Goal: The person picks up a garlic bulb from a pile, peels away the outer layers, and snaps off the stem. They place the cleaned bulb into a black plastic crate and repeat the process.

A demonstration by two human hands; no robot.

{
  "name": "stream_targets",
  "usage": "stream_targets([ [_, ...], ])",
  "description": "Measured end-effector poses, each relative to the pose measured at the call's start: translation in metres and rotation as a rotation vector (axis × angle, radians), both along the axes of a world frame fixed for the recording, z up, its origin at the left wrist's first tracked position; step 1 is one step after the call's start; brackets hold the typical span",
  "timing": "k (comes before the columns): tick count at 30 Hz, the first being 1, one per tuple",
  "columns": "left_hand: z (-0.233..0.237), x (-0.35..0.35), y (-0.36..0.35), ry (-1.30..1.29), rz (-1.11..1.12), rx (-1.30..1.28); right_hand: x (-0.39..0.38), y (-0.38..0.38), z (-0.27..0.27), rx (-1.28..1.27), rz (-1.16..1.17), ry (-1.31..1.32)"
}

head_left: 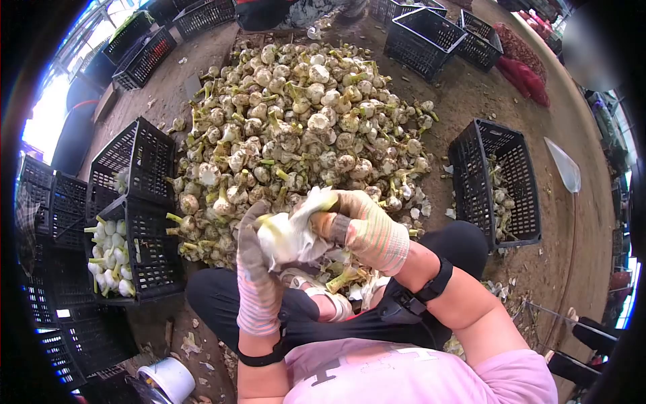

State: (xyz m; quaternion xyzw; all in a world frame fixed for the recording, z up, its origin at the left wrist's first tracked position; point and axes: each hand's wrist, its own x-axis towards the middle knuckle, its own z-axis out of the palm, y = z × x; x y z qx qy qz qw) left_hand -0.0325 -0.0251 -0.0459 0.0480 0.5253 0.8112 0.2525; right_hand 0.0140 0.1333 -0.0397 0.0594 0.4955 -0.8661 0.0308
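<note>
Garlic bulb (281, 241) | between both gloved hands (306, 236) | above lap

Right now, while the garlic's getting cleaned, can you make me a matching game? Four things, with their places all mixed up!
Things:
1. white bucket
2. garlic bulb
3. red sack
4. garlic pile

Places:
A. top right of the picture
B. on the ground, past the feet
C. between the left hand and right hand
D. bottom left of the picture

Pairs: 1-D, 2-C, 3-A, 4-B
</note>
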Motion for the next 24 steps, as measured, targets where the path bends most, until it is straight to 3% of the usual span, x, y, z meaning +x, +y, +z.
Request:
stream_targets([
  [2,0.002,0.001,0.002,0.019,-0.018,0.057,-0.002,-0.001,-0.002,0.046,-0.023,-0.023],
  [4,0.000,0.004,0.006,0.265,-0.085,-0.112,0.000,-0.009,-0.009,0.166,0.013,0.112],
  [5,-0.004,0.007,0.007,0.363,0.013,-0.114,0.002,-0.010,-0.006,0.292,0.067,0.149],
  [7,-0.002,0.004,0.011,0.070,0.209,-0.032,0.005,-0.007,0.001,0.221,0.180,0.127],
  [9,-0.009,-0.001,0.009,0.034,0.302,-0.022,0.003,-0.008,-0.001,-0.032,0.041,0.022],
  [11,-0.002,0.000,0.002,0.107,0.057,0.112,-0.007,0.008,0.000,0.017,-0.177,-0.023],
  [12,-0.002,0.003,-0.002,0.205,0.066,0.070,-0.012,0.019,-0.012,-0.105,-0.254,-0.011],
  [13,-0.003,-0.001,-0.008,0.092,-0.042,0.192,-0.016,0.026,-0.017,-0.228,-0.332,0.001],
  [14,-0.002,-0.001,-0.010,0.102,-0.058,0.251,-0.014,0.031,-0.018,-0.167,-0.384,-0.010],
  [15,0.000,-0.001,-0.011,0.110,-0.073,0.308,-0.018,0.035,-0.020,-0.073,-0.375,-0.034],
  [17,0.007,-0.003,-0.010,0.165,0.003,0.216,-0.018,0.024,-0.016,0.169,-0.220,0.178],
  [18,0.009,-0.003,-0.011,0.215,0.077,0.126,-0.015,0.022,-0.009,0.327,-0.039,0.075],
  [19,0.010,-0.002,-0.012,0.214,0.081,0.125,-0.011,0.012,-0.010,0.009,0.077,0.139],
  [21,0.010,-0.001,-0.013,0.300,0.111,-0.074,-0.003,-0.004,-0.013,0.130,0.147,0.180],
  [23,-0.007,-0.007,-0.013,0.430,0.090,-0.144,-0.001,-0.016,-0.015,0.032,0.222,0.058],
  [24,-0.017,-0.010,-0.011,0.525,0.186,-0.176,0.001,-0.015,-0.007,0.084,0.173,-0.019],
])
